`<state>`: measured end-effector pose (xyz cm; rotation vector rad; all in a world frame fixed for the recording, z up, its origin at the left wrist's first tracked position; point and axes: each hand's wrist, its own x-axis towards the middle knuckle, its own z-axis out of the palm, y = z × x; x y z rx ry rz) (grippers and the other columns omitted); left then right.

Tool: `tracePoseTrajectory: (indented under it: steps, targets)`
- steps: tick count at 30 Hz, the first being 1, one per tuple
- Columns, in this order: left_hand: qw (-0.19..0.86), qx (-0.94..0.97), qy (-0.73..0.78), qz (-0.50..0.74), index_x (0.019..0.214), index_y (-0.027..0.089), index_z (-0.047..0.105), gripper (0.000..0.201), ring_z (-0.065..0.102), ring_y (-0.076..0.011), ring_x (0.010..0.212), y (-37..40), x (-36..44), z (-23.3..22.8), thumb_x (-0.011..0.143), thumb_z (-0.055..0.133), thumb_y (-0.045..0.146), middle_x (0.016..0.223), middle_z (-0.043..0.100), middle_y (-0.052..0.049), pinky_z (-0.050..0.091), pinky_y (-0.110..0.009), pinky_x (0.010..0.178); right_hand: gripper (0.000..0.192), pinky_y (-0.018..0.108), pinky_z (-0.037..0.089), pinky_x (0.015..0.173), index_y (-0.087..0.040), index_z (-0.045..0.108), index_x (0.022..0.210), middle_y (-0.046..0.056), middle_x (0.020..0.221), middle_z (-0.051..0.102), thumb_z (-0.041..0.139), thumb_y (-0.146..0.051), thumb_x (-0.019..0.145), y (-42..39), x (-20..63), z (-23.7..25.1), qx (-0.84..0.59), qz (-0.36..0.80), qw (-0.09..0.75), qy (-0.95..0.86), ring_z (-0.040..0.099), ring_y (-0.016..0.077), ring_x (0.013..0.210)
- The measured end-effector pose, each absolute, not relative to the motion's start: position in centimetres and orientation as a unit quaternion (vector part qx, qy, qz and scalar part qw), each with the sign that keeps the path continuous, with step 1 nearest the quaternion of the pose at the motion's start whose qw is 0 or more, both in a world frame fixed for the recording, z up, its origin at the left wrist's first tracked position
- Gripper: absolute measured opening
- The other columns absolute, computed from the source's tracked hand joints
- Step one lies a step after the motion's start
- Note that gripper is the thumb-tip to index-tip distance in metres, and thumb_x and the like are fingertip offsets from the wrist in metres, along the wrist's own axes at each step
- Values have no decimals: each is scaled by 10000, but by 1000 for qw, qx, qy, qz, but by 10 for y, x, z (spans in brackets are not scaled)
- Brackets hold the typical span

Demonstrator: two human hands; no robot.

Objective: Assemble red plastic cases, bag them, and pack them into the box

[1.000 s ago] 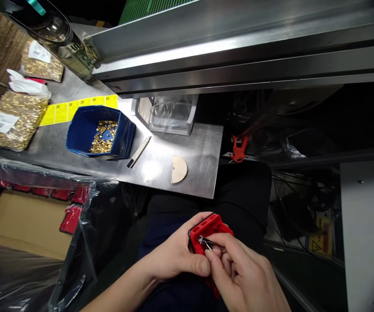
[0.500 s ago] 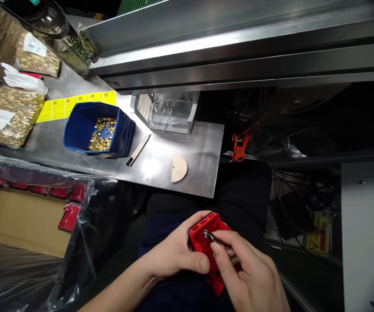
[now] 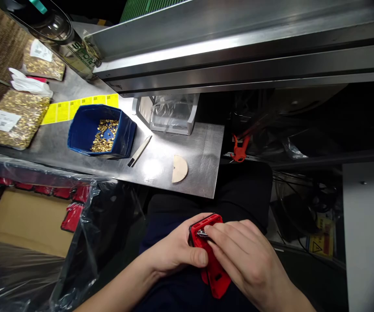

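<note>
Head view, the only one on my feed.

Item: red plastic housing (image 3: 213,271), one, dark along one edge; hollow, ribbed side up, tilted over the lap (image 3: 247,195), apart from the bench (image 3: 200,184). I judge it light and stiff, smooth enough to slide under a loose grip, its thin ribs the likeliest part to chip. Best hold, by my estimate: the outer side walls, leaving the recess free.

Item: small metal tool (image 3: 201,233), one, shiny, mostly covered by fingers; exact type unclear to me. Probably hard, slick and light; best pinched along its body.

Left hand (image 3: 169,253): curled narrowly round the housing's side, thumb laid along the near edge.

Right hand (image 3: 250,255): fingers drawn close, pinching the tool, whose bright end lies at the recess near the housing's upper end; whether it touches, I cannot tell.
</note>
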<state>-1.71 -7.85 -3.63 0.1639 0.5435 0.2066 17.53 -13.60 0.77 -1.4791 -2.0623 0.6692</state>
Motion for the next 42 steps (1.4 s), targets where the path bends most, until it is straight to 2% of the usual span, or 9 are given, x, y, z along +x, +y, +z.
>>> tracePoseTrajectory:
  steps: [7, 17, 21, 24, 28, 30, 33, 37, 42]
  targets:
    - [953, 85, 271, 106, 1349, 199, 603, 814, 623, -191, 1088, -78, -16, -34, 648, 993, 336, 1184, 674, -68, 431, -289, 981, 304, 388, 448, 831, -106, 623, 1301, 96, 1091, 765, 567, -68, 1004, -143, 176, 7, -543, 247, 257, -760, 691, 243, 954]
    - [958, 120, 247, 78, 1384, 171, 592, 859, 593, -308, 1238, -74, -12, -33, 661, 970, 441, 1286, 651, -134, 388, -394, 1105, 380, 396, 475, 842, -90, 585, 1362, 110, 1113, 759, 592, -27, 987, -143, 182, 4, -520, 243, 266, -774, 693, 236, 987]
    - [963, 122, 227, 76, 1399, 154, 589, 875, 576, -321, 1280, -73, -10, -31, 670, 959, 466, 1282, 660, -149, 370, -407, 1136, 355, 402, 489, 822, -81, 590, 1346, 116, 1108, 761, 592, -34, 993, -140, 185, 4, -504, 232, 251, -793, 705, 240, 983]
    - [966, 110, 216, 86, 1391, 135, 595, 857, 618, -321, 1236, -74, -10, -31, 684, 948, 468, 1265, 682, -170, 399, -403, 1111, 345, 388, 506, 848, -124, 607, 1325, 86, 1093, 768, 590, -38, 992, -137, 190, 10, -526, 248, 279, -765, 715, 216, 977]
    - [963, 101, 230, 100, 1395, 142, 591, 832, 641, -317, 1217, -76, -14, -33, 703, 939, 444, 1317, 674, -187, 441, -404, 1080, 257, 325, 544, 891, -265, 693, 1237, 10, 1125, 767, 651, -183, 997, -135, 201, 13, -690, 226, 336, -600, 721, 182, 981]
    - [962, 99, 233, 103, 1402, 154, 587, 829, 620, -328, 1263, -76, -16, -35, 703, 943, 420, 1380, 644, -198, 426, -429, 1114, 210, 309, 568, 846, -302, 723, 1195, -6, 1089, 776, 678, -311, 990, -134, 207, 6, -758, 206, 331, -523, 731, 184, 916]
    - [963, 96, 228, 112, 1402, 153, 588, 830, 600, -354, 1301, -78, -18, -36, 698, 949, 403, 1425, 615, -220, 403, -465, 1145, 272, 309, 587, 777, -286, 730, 1175, 6, 1014, 788, 688, -450, 961, -129, 213, -18, -801, 229, 314, -456, 741, 198, 841]
    - [957, 65, 237, 155, 1405, 118, 588, 853, 596, -391, 1305, -80, -23, -40, 713, 919, 489, 1387, 638, -243, 418, -501, 1130, 265, 314, 574, 725, -244, 724, 1092, 28, 968, 783, 612, -458, 985, -110, 209, -60, -807, 281, 248, -456, 752, 217, 855]
    - [950, 0, 236, 206, 1379, 82, 617, 828, 608, -360, 1306, -77, -34, -47, 817, 748, 676, 1373, 665, -217, 460, -458, 1105, 259, 397, 489, 976, -221, 699, 1130, 93, 1140, 695, 586, -404, 986, -55, 173, -99, -782, 236, 251, -519, 639, 266, 1099]
